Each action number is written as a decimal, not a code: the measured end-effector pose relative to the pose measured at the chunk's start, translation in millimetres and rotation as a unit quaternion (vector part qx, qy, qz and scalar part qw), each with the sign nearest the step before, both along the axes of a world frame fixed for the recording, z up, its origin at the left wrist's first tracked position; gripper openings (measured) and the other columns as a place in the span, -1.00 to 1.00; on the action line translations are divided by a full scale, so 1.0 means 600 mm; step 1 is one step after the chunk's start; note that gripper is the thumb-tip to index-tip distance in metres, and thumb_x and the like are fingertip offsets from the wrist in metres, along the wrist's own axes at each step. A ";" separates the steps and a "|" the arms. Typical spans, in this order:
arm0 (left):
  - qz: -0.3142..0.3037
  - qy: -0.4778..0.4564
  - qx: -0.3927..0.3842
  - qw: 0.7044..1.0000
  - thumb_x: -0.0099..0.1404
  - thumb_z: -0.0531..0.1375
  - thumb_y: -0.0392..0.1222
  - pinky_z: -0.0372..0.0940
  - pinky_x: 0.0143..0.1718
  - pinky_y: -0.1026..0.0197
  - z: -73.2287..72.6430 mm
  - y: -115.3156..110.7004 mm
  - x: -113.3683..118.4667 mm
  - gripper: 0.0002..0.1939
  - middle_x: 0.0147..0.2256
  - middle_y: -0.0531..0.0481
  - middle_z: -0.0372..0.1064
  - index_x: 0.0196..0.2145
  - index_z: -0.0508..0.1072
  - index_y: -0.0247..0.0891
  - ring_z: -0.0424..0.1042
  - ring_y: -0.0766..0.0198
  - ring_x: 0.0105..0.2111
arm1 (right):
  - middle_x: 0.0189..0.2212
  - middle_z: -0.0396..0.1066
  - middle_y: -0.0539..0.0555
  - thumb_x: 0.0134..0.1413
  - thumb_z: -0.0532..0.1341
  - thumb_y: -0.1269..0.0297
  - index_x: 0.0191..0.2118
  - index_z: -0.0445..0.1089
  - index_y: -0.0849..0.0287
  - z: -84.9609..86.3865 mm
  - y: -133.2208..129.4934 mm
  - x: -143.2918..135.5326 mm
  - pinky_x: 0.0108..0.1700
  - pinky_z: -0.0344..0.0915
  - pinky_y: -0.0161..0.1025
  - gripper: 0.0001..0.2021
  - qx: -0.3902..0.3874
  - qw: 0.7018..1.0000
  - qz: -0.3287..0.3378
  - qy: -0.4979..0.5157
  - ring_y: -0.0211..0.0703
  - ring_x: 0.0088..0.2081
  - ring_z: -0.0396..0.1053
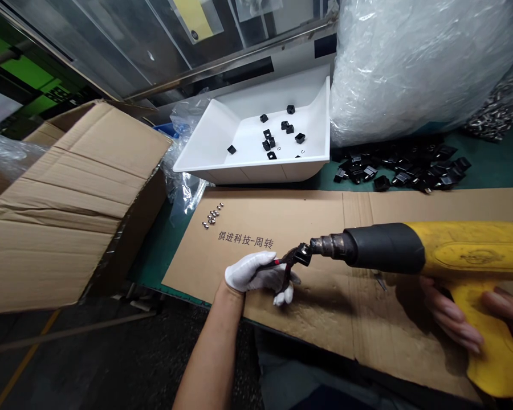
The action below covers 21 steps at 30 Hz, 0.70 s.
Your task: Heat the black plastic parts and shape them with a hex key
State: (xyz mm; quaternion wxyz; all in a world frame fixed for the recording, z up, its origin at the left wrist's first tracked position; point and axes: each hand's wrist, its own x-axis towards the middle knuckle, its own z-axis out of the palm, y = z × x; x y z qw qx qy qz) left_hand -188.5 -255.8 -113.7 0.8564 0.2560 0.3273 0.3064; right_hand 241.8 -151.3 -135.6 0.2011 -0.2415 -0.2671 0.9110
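light: bright, even overhead | glare: plastic wrap (pixel 410 62); soft shadows | edges: wide-angle warp; focus sharp

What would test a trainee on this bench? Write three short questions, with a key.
1. True or false: the left hand wears a white glove.
2. The yellow heat gun is held by which hand? A left, B right.
3. The small black part in the pliers sits at the gun's ____.
Key: 1 true; 2 B; 3 nozzle.
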 end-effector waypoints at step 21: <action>0.000 0.003 0.006 1.000 0.36 0.00 0.35 0.25 -0.35 0.07 -0.006 -0.002 0.000 -0.23 -0.30 -0.39 0.58 -0.07 0.53 -0.52 0.45 0.06 -0.48 | -0.39 0.34 0.20 0.10 0.30 0.02 -0.03 0.54 0.20 0.009 -0.001 -0.003 -0.51 0.35 -0.21 -0.58 -0.008 1.000 -0.009 -0.024 -0.16 -0.55 0.29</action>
